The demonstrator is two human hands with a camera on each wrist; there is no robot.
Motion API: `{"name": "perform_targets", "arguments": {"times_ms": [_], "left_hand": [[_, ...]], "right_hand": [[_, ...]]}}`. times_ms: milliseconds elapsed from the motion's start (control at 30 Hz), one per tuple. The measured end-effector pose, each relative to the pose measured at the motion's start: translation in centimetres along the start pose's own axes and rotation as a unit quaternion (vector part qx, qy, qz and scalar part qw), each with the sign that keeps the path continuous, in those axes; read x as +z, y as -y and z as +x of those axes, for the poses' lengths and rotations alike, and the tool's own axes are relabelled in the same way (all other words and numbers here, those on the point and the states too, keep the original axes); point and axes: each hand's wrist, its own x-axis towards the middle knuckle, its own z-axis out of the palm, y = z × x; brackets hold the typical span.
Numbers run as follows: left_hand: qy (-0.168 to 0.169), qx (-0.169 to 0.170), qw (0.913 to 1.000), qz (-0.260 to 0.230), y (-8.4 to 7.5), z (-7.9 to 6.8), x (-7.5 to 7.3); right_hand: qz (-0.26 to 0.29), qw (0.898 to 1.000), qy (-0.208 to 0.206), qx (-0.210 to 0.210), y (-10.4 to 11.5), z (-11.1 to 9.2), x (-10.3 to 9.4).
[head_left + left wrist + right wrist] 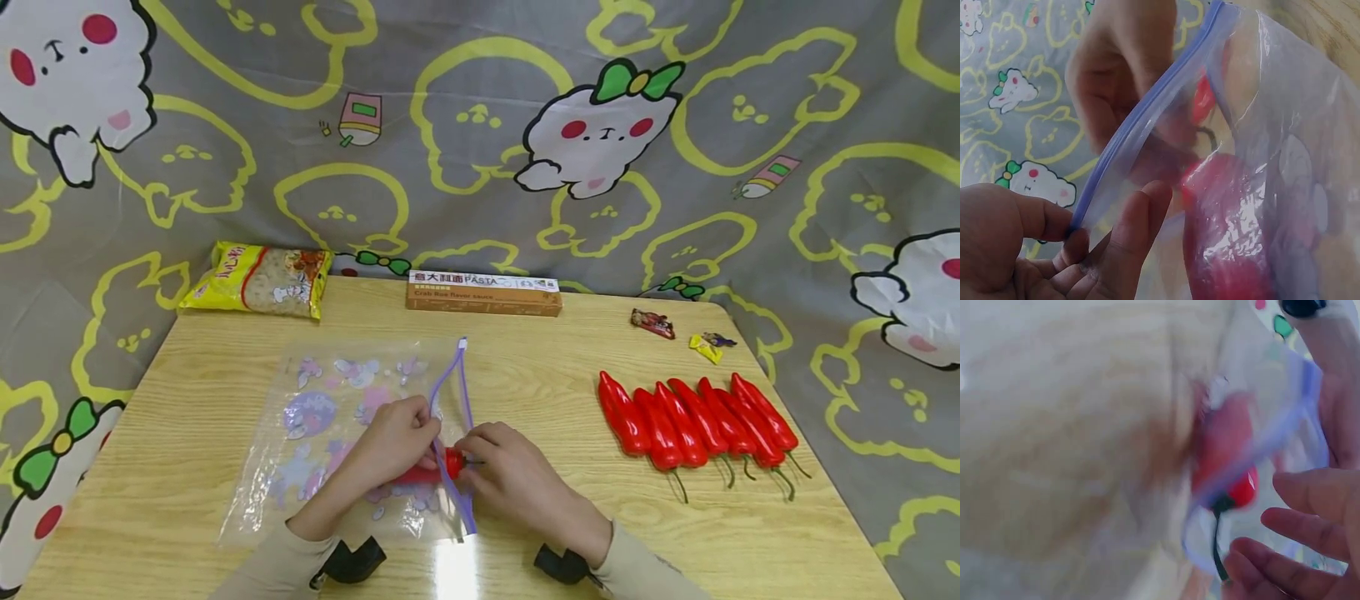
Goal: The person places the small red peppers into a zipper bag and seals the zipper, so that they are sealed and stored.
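A clear zip bag (262,467) with purple zip edges and cartoon prints lies on the table, its mouth facing right. My left hand (400,433) pinches the purple zip edge (1119,134) between thumb and fingers, lifting that side of the mouth. One glossy red pepper (1242,487) lies mostly inside the bag, with its dark green stem (1215,544) sticking out through the mouth. At that opening is my right hand (517,479), its fingers (1310,531) spread loosely beside the stem, fingertips right at the stem's end.
Several red peppers (697,425) lie in a row at the right. Behind stand a yellow food packet (258,282) and a pasta box (483,293). Small wrapped snacks, one red (652,322) and one yellow (706,348), sit at the back right. A patterned curtain (480,167) borders the table.
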Motion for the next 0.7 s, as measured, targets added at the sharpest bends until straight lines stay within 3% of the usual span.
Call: {"name": "perform_targets", "arguments": {"times_ms": [200, 400, 567, 700], "left_hand": [[-0.008, -0.003, 0.9999, 0.007, 0.0, -0.1, -0.2], [-0.011, -0.003, 0.9999, 0.005, -0.1, -0.1, -0.4], [-0.012, -0.002, 0.9999, 0.003, -0.2, -0.1, -0.4], [-0.009, -0.002, 1.0, -0.001, -0.1, -0.1, -0.4]], "right_hand": [[-0.053, 0.993, -0.098, 0.036, -3.7, -1.8, -2.9], [-0.146, 0.968, -0.16, 0.125, -9.4, -5.1, -5.4], [-0.208, 0.947, -0.144, 0.197, -11.7, -7.5, -6.3], [-0.231, 0.942, -0.105, 0.22, -11.9, -8.5, -6.4]]}}
